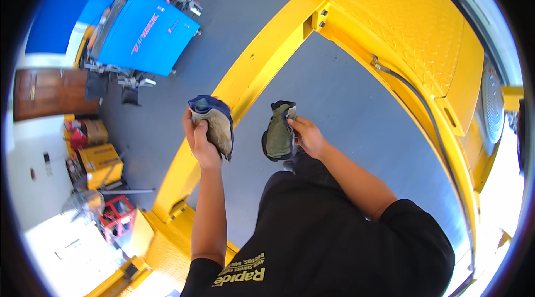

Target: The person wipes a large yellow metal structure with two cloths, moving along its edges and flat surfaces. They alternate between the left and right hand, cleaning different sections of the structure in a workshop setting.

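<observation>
My left hand (203, 143) is closed around a folded beige cloth (219, 124) with a dark blue edge, thumb across its near face. To its right, my right hand (310, 137) pinches the side of an olive-green folded cloth (278, 134) with black edging. Both bundles are held up in front of me, apart from each other. Whether they are gloves or rags I cannot make out. The fingers behind each bundle are partly hidden.
A yellow steel frame (256, 54) of a vehicle lift surrounds me, with a dark hose (415, 93) along its right beam. A blue tool cabinet (147, 29) stands far left, near yellow boxes (100, 163) and a red crate (117, 216). A white vehicle (479, 12) is at far right.
</observation>
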`<action>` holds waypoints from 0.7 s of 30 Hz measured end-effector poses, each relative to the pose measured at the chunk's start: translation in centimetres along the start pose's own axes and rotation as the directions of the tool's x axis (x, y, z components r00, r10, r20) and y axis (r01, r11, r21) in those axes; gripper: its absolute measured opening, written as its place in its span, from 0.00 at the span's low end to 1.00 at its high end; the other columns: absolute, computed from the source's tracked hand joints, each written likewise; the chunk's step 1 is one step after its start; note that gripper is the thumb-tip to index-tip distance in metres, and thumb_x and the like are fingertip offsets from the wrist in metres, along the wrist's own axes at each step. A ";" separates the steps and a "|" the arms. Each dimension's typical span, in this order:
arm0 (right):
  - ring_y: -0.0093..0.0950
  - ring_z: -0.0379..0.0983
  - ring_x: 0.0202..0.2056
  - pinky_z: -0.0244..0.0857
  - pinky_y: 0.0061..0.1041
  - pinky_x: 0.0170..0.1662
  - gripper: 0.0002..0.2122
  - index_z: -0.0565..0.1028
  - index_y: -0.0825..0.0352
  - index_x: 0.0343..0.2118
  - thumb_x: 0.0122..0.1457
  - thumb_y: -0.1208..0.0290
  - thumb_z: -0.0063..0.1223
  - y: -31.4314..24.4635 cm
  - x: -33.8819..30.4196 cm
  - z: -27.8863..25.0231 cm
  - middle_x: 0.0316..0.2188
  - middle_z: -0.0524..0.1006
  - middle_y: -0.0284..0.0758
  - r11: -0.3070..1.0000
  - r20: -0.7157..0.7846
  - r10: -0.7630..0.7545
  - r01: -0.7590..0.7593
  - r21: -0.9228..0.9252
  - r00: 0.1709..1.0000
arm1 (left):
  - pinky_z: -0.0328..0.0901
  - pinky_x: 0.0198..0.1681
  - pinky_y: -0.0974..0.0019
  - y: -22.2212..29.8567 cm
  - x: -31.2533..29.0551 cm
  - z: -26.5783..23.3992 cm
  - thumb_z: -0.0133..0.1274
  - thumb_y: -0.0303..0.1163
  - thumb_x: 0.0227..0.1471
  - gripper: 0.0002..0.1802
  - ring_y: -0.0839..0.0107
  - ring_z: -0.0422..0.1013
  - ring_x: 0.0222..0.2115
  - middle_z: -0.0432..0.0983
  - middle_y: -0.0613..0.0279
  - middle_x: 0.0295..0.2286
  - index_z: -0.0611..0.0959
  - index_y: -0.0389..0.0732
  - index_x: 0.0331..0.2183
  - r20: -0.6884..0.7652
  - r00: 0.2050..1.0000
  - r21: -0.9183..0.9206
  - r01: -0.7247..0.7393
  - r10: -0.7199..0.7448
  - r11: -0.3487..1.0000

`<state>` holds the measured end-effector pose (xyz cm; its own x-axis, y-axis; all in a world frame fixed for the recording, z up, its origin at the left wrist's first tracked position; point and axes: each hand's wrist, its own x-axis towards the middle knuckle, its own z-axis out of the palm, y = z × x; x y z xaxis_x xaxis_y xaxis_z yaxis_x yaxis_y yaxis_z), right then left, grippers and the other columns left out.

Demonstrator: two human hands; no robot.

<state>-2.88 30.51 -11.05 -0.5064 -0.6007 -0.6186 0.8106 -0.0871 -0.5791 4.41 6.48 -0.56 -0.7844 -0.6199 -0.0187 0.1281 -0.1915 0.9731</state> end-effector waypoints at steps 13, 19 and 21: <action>0.36 0.73 0.55 0.65 0.39 0.61 0.21 0.68 0.71 0.58 0.69 0.66 0.34 -4.8 -9.1 0.1 0.55 0.74 0.43 0.998 0.220 -0.036 0.024 0.056 0.975 | 0.59 0.64 0.51 -2.9 -14.3 0.6 0.40 0.53 0.66 0.27 0.57 0.66 0.57 0.69 0.52 0.56 0.72 0.45 0.56 0.414 0.901 -0.843 0.432 -0.125 0.320; 0.37 0.74 0.54 0.66 0.39 0.60 0.20 0.70 0.72 0.56 0.69 0.65 0.33 -4.4 -8.1 2.4 0.54 0.75 0.45 0.972 0.468 0.142 -0.212 0.100 0.872 | 0.61 0.62 0.58 -3.8 -18.7 0.3 0.41 0.46 0.67 0.23 0.64 0.66 0.55 0.70 0.57 0.52 0.72 0.44 0.56 0.230 0.972 -0.847 0.227 -0.053 0.481; 0.37 0.74 0.53 0.67 0.39 0.59 0.20 0.70 0.72 0.56 0.69 0.65 0.34 -4.4 -7.3 3.2 0.52 0.75 0.44 0.962 0.448 0.234 -0.273 0.023 0.863 | 0.63 0.61 0.58 -4.1 -19.9 0.5 0.41 0.46 0.67 0.24 0.64 0.67 0.55 0.70 0.57 0.53 0.71 0.43 0.57 0.182 0.975 -0.780 0.221 -0.126 0.586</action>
<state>-1.85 32.71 -2.31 -0.1158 -0.8947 -0.4314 0.9245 0.0617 -0.3762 19.18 20.04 -4.05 -0.8917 -0.4417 -0.0986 0.3747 -0.8426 0.3868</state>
